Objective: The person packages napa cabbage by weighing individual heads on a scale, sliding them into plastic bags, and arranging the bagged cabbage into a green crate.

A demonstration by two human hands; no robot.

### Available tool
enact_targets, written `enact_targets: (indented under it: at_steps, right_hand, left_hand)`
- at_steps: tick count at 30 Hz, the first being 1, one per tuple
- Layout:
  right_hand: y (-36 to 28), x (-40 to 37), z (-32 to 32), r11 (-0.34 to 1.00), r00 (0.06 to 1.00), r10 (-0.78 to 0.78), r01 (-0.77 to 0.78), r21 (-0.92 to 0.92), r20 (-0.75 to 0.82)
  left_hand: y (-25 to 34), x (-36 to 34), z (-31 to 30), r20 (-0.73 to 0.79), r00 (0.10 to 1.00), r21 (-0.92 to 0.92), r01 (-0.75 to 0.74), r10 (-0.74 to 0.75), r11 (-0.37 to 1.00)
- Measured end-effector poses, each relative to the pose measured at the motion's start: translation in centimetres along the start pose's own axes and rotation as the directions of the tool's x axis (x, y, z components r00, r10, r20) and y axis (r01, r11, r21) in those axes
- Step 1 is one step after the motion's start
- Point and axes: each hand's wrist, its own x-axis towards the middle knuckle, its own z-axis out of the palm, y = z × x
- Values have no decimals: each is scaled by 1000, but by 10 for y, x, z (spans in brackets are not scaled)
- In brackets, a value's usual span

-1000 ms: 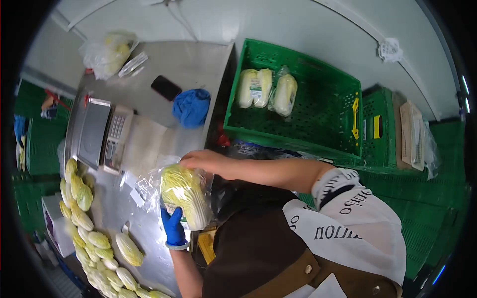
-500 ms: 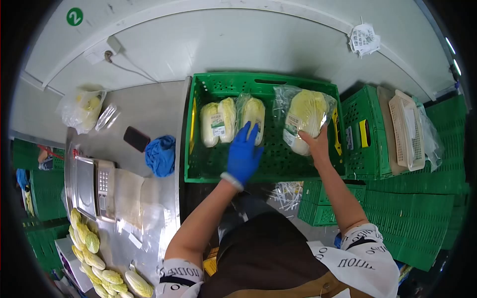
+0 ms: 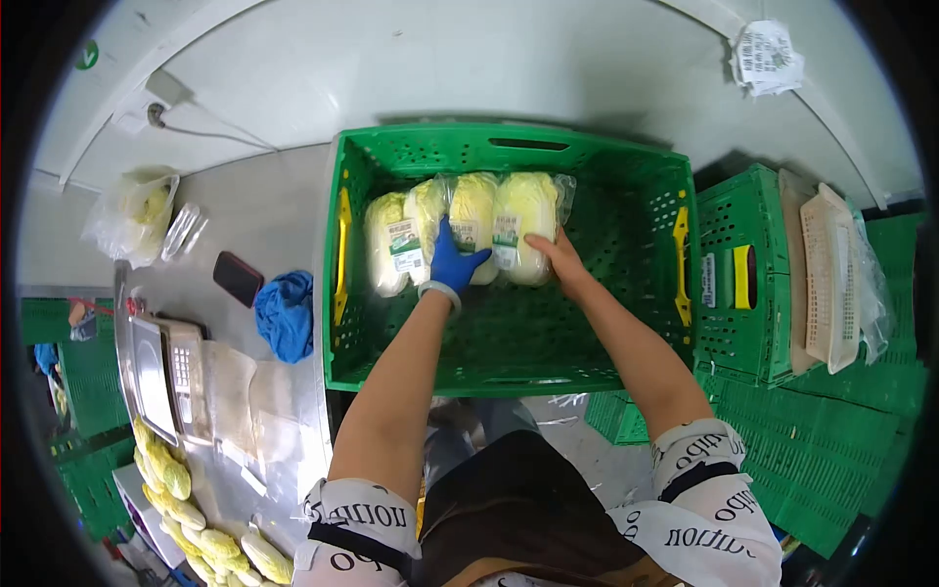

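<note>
In the green crate [image 3: 509, 380], bagged napa cabbages lie side by side toward the left. The leftmost bag [image 3: 390, 276] holds two heads and bears a white and green label. Beside it lies a middle cabbage [image 3: 476, 201], and to its right another bagged napa cabbage [image 3: 528, 210]. My left hand [image 3: 454, 262], in a blue glove, rests on the middle cabbage with thumb and fingers spread, fingertips by the gap beside the leftmost bag. My bare right hand [image 3: 561, 260] grips the right-hand cabbage from its right side, thumb on top and the other fingers partly hidden.
On the steel table [image 3: 230, 313] at left are a scale [image 3: 168, 377], a phone [image 3: 238, 279], a blue cloth [image 3: 285, 315], a plastic bag [image 3: 135, 217] and several unwrapped cabbages [image 3: 186, 509]. Another green crate [image 3: 743, 338] with a beige basket [image 3: 829, 279] stands at right.
My right hand has brought its bagged cabbage left, from the crate's right side to against the middle one. My left hand has shifted left on the packs. The camera view has also moved.
</note>
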Motion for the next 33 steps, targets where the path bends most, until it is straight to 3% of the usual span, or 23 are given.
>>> enact_targets:
  at_steps: [2,3,4,5,6,7,8,9,10,11,12,14,17,20,22,23,24,26,28,29,31,32,33]
  right_hand:
    - [8,18,-6,999,996,36,-37,7,85]
    - [32,44,-36,973,969,222,-213,-91,107]
    - [18,35,-33,975,987,157,-159,-156,-20]
    - [42,54,-64,875,995,56,-88,-476,-82]
    - [48,63,-81,670,996,-33,-38,-741,-81]
    - [33,49,-77,581,974,-56,-145,-801,-217]
    - [30,54,-84,447,979,-57,-150,-882,-195]
    - [15,54,-83,443,998,-9,-46,-896,-56]
    - [16,53,-76,237,932,-358,28,-971,-61]
    - [-4,40,-53,133,876,-481,97,-986,21]
    - [-37,15,-7,199,855,-516,165,-966,40]
    - [-73,-36,84,231,714,-634,541,-808,297]
    - [-83,-126,237,231,470,-568,879,-418,675]
    - [-46,-172,354,-34,83,-312,995,-99,946]
    - [-17,-196,420,-79,16,-196,996,-32,981]
    - [0,-202,450,-144,-34,-182,990,8,983]
    - [18,-201,476,-207,-74,-165,978,39,983]
    - [57,-184,513,-319,-115,-1,942,108,993]
    - [81,-167,552,-405,-94,279,891,206,956]
    - [89,-175,566,-322,-116,292,923,212,949]
    - [79,-232,581,-150,-156,321,966,213,934]
    - [72,-266,582,-112,-190,323,965,237,927]
    - [72,-301,581,-70,-228,322,962,263,919]
  left_hand:
    - [-6,3,-3,25,994,-195,106,-103,975]
    - [-8,3,0,100,985,-280,161,-138,947]
    - [6,-5,1,-1,1000,32,28,-28,999]
    - [15,-9,1,4,999,282,-44,45,958]
    - [52,-18,-11,78,995,341,24,-54,940]
    - [81,-32,-21,100,995,464,-53,7,884]
    - [88,-44,-26,35,995,423,-99,93,901]
    - [102,-65,-45,20,986,304,-165,167,938]
    - [123,-85,-64,1,966,184,-253,258,950]
    - [138,-111,-89,-54,944,152,-315,326,937]
    - [146,-142,-120,-107,914,118,-378,390,918]
    - [143,-205,-184,-333,836,234,-374,436,897]
    - [91,-324,-262,-741,641,292,41,199,956]
    - [-9,-453,-301,-952,269,288,621,147,729]
    - [-63,-527,-300,-983,141,48,818,-120,573]
    - [-53,-540,-306,-852,120,-290,703,-510,650]
    - [-98,-561,-302,-597,348,-426,625,-722,654]
    - [-74,-563,-305,-721,592,272,720,-360,638]
    - [-77,-585,-333,-819,355,-96,690,-451,718]
    - [-81,-598,-348,-826,235,-277,622,-512,733]
    - [-94,-653,-404,-990,134,66,727,-47,684]
    - [-86,-681,-433,-995,92,102,823,45,559]
    - [-71,-701,-455,-998,44,25,926,-43,377]
